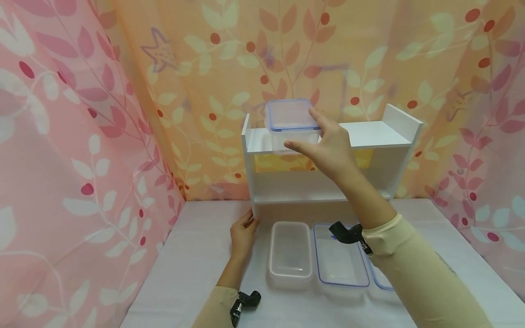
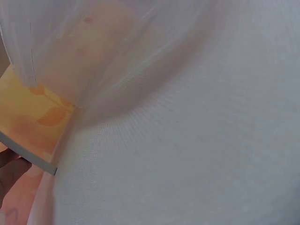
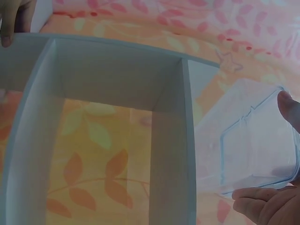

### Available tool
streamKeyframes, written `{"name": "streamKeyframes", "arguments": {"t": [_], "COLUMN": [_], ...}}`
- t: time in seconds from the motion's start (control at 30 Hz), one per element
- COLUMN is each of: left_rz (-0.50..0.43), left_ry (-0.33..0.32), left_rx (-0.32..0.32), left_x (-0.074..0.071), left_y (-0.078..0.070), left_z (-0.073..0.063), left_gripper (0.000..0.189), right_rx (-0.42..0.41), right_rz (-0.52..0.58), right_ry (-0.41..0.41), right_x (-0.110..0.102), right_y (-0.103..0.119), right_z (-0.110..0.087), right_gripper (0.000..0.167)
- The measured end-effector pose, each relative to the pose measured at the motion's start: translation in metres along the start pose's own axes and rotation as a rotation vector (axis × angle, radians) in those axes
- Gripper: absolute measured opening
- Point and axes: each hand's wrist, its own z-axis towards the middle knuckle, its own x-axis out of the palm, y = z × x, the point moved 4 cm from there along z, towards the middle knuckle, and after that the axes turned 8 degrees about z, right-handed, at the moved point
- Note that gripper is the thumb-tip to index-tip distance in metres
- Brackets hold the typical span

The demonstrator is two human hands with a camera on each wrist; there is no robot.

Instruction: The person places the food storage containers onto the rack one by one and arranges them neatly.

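Observation:
A clear lidded plastic container (image 1: 293, 120) with a blue rim is in my right hand (image 1: 328, 143), thumb on the near side and fingers at its right edge. It overlaps the left end of the top board of a white shelf (image 1: 369, 134). In the right wrist view the container (image 3: 253, 136) appears beside the grey-looking side of the shelf (image 3: 187, 140). My left hand (image 1: 244, 232) grips the bottom of the shelf's left side panel; the left wrist view shows fingers (image 2: 13, 171) around the panel edge (image 2: 33, 159).
On the white-covered table (image 1: 184, 259) before the shelf stands a clear container with a whitish rim (image 1: 291, 253). Right of it is a blue-rimmed container (image 1: 342, 264), then another (image 1: 381, 278), partly hidden by my right sleeve. Patterned curtains (image 1: 197, 136) hang behind and at both sides.

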Motion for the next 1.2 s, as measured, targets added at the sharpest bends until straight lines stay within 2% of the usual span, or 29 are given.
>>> {"name": "streamKeyframes", "arguments": {"t": [0.23, 0.5, 0.77, 1.03, 1.2], "left_rz": [-0.014, -0.028, -0.019, -0.019, -0.041], "left_ry": [0.017, 0.035, 0.009, 0.017, 0.019], "left_rx": [0.030, 0.001, 0.002, 0.000, 0.022], "left_x": [-0.002, -0.002, -0.003, -0.003, -0.002], "left_y": [-0.003, -0.004, -0.004, -0.001, -0.001], "left_z": [-0.004, -0.006, -0.006, -0.005, -0.004], "left_gripper": [0.041, 0.042, 0.042, 0.044, 0.043], "right_rx": [-0.002, -0.021, 0.002, 0.019, 0.010], "right_rz": [-0.017, -0.034, -0.027, 0.002, -0.009], "right_ry": [-0.003, -0.001, 0.014, 0.013, 0.007], "right_x": [0.009, 0.025, 0.040, 0.050, 0.053], "right_y": [-0.003, -0.008, -0.016, -0.019, -0.020], "right_z": [0.007, 0.014, 0.021, 0.023, 0.025], "right_gripper": [0.101, 0.101, 0.102, 0.101, 0.101]}}
